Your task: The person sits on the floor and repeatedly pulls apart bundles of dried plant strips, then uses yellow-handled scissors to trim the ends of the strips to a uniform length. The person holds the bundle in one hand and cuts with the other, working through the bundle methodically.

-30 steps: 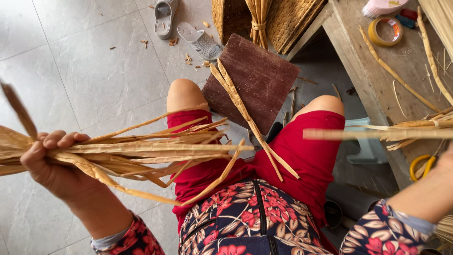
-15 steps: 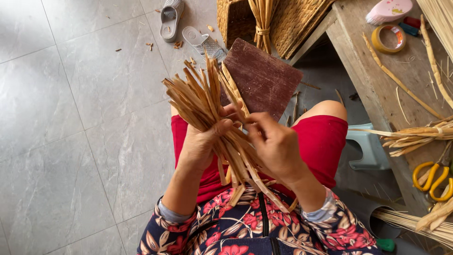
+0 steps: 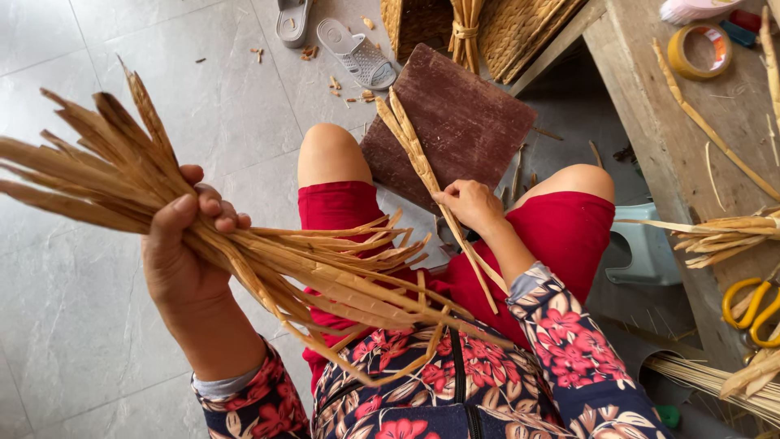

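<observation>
Grey tiled floor [image 3: 97, 325], littered with straw scraps; weathered wooden workbench [image 3: 650, 122] at right; pale blue plastic stool [image 3: 650, 252] beneath.

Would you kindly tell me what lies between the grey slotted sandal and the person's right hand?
In the head view, the dark brown woven board lies between the sandal and the right hand, crossed by a dried straw strip.

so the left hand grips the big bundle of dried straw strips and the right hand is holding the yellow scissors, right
Not quite. The left hand does grip the big bundle of dried straw strips, but the right hand pinches a single straw strip over the lap. The yellow scissors lie untouched on the wooden bench, as the head view shows.
</observation>
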Demonstrator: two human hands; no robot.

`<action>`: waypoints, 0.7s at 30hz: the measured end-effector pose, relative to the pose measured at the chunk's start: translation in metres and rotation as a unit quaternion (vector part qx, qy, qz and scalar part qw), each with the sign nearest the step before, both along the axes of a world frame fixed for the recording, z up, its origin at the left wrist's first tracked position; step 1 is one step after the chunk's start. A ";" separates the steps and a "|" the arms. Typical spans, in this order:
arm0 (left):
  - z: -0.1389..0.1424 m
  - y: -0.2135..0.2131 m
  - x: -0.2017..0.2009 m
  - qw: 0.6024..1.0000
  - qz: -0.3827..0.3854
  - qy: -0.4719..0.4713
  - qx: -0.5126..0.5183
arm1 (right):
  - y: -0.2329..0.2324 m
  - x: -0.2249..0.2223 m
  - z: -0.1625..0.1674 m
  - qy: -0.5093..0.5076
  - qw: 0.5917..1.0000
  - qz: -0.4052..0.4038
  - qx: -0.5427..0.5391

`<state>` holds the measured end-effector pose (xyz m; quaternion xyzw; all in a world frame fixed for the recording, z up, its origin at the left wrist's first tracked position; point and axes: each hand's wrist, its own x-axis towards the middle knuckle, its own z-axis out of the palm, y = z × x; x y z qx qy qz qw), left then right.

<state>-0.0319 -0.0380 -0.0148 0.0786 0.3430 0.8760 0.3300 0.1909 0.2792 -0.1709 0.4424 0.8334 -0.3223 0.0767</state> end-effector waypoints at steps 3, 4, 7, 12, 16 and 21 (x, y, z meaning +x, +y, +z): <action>-0.006 0.001 0.002 0.999 0.001 0.001 -0.039 | -0.006 0.000 -0.012 -0.002 1.000 -0.011 0.004; -0.010 0.005 0.003 0.998 -0.001 0.002 -0.056 | -0.004 0.002 -0.013 0.007 1.000 -0.021 0.015; -0.021 0.024 0.010 0.995 -0.019 0.020 -0.094 | 0.002 0.006 -0.012 0.031 0.998 -0.036 0.046; -0.033 0.071 0.035 0.979 -0.102 0.033 -0.171 | 0.010 0.014 0.006 0.120 0.988 -0.094 0.039; -0.037 0.100 0.057 0.972 -0.158 0.016 -0.171 | 0.002 0.033 0.053 0.209 0.974 -0.079 -0.017; -0.045 0.137 0.081 0.968 -0.152 0.084 -0.183 | -0.043 0.064 0.118 0.273 0.961 0.005 0.034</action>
